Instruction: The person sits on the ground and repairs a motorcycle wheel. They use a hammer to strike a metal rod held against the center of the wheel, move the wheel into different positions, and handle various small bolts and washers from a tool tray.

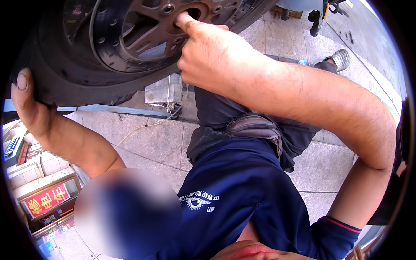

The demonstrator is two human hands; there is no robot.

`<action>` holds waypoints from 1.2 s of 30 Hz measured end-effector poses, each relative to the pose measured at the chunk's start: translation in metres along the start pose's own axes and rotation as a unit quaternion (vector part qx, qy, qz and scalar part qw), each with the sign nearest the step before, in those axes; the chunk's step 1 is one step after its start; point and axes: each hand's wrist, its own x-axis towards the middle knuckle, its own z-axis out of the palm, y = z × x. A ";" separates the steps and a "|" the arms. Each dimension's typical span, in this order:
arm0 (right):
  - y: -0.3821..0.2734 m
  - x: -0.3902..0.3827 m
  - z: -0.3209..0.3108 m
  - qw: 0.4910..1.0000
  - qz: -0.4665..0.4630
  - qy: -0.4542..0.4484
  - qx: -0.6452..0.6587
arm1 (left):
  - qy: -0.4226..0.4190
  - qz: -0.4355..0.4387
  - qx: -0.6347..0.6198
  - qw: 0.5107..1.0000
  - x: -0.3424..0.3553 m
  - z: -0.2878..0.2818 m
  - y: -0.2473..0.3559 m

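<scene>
A motorcycle-type wheel with a black tyre (69, 89) is held up at the upper left. A dark brake disc (106, 41) with small holes is on its near face, around a spoked metal rim. My left hand (37, 104) supports the tyre at its left edge, thumb upright against the rubber; the other fingers are mostly hidden. At the wheel's centre, my right hand (212, 50) has one digit in the round hub opening (193, 15), with the remaining fingers curled in. Whether anything small sits inside the hub is hidden.
Below the wheel are a grey block-like object (164, 92), a bluish bar (117, 110) and a thin pale hose (141, 127) on the tiled floor. Dark vehicle parts (317, 21) stand at the upper right. A waist pouch (255, 128) hangs at my front. A red sign (45, 199) is at lower left.
</scene>
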 end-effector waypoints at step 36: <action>-0.042 -0.066 0.140 0.454 0.476 0.350 0.667 | 0.007 -0.040 0.022 0.999 0.068 0.007 -0.029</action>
